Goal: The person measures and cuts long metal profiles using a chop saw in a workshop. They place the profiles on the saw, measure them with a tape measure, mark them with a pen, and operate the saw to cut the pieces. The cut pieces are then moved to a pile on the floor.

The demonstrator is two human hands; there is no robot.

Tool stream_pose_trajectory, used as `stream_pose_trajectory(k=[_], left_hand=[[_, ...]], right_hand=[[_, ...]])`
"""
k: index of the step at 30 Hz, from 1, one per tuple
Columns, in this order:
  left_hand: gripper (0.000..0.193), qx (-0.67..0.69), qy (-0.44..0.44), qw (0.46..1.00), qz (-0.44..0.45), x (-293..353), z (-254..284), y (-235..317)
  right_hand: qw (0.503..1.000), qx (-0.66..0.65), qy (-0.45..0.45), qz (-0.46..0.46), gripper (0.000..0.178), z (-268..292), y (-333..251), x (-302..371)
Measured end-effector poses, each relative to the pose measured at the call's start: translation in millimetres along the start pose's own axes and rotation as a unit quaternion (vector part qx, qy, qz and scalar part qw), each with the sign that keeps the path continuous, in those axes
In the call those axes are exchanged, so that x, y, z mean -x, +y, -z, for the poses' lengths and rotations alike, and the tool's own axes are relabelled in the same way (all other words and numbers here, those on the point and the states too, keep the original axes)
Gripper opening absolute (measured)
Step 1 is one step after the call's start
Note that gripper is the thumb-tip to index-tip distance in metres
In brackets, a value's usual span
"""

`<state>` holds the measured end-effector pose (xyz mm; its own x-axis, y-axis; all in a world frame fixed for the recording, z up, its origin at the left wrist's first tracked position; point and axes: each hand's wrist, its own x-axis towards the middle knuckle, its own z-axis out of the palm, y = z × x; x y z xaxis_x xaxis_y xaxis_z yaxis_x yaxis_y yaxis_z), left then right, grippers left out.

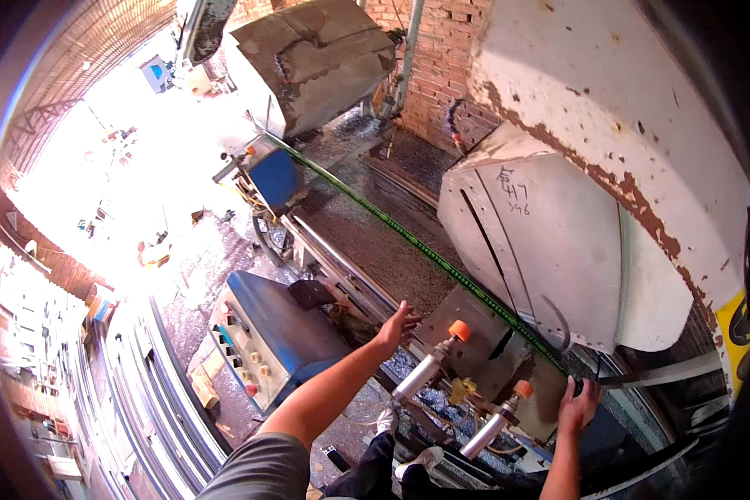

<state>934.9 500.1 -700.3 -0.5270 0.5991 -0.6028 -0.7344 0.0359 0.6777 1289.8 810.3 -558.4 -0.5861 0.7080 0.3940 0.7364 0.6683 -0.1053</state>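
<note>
A long, thin bar (408,239), wrapped in green and black printed film, runs slantwise from the far left to the near right across a saw machine's bed. My right hand (579,406) is closed at its near end, fingers bent around a dark end piece. My left hand (398,327) hovers with fingers spread, holding nothing, just left of a silver clamp cylinder (422,373) with an orange tip. A second orange-tipped cylinder (492,429) stands between my hands. Both cylinders point up toward the bed plate (454,312).
At my left stands a blue control box (283,325) with several knobs. A large pale saw guard (533,242) rises beyond the bar, with a rusty white housing (617,92) overhead. Another guard (317,62) stands far off. Long metal profiles (154,383) lie at lower left.
</note>
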Motion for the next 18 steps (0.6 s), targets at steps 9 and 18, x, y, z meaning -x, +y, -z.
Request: stream_pose_trajectory(k=[9, 18], left_hand=[[0.072, -0.056, 0.081, 0.995, -0.001, 32, 64, -79], [0.065, -0.215, 0.102, 0.97, 0.044, 124, 104, -161]], right_hand=[[1.0, -0.006, -0.011, -0.009, 0.037, 11, -1, 0], [0.996, 0.005, 0.072, 0.042, 0.034, -2, 5, -5]])
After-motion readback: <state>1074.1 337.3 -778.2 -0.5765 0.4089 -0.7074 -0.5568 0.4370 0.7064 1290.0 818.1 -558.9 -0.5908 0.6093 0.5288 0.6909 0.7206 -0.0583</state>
